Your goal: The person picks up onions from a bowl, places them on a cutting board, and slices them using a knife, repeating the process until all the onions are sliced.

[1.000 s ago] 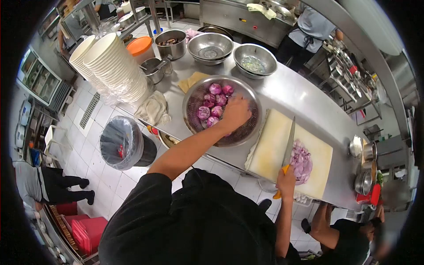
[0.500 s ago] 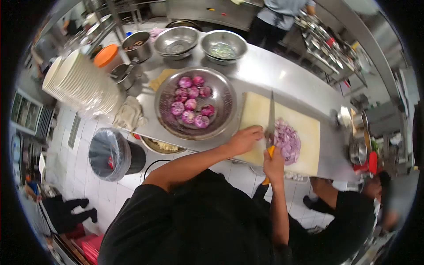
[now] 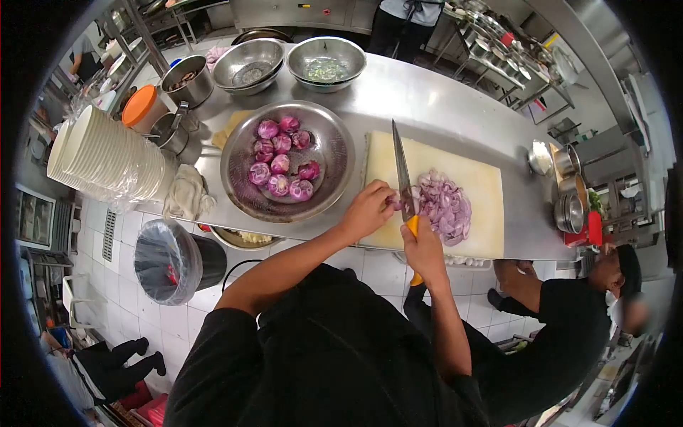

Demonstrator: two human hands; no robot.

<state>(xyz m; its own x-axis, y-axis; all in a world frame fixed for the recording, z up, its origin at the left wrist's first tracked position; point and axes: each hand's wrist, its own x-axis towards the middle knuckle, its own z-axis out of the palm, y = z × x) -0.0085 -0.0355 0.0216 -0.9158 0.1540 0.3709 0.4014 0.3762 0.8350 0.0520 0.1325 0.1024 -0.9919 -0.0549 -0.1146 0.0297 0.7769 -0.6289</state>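
Observation:
My right hand (image 3: 425, 252) is wrapped round the orange handle of a long kitchen knife (image 3: 402, 167), its blade pointing away from me over a pale cutting board (image 3: 487, 188). Left of the blade, the curled fingers of my left hand (image 3: 370, 211) hold a piece of red onion (image 3: 395, 202) close against it. A heap of sliced red onion (image 3: 445, 210) lies right of the knife. Farther left, a perforated metal bowl (image 3: 333, 153) holds several peeled whole red onions (image 3: 280, 165).
Metal bowls (image 3: 245, 65) and a pot (image 3: 186, 82) stand along the counter's far side. Stacked white containers (image 3: 107, 153), a cloth (image 3: 188, 193) and a lined bin (image 3: 167, 256) are at the left. A co-worker in black (image 3: 569, 320) is close on my right.
The view has shifted, so the counter items appear farther left. The knife tip now leans more to the left, and the onion piece shows between my left fingers and the blade.

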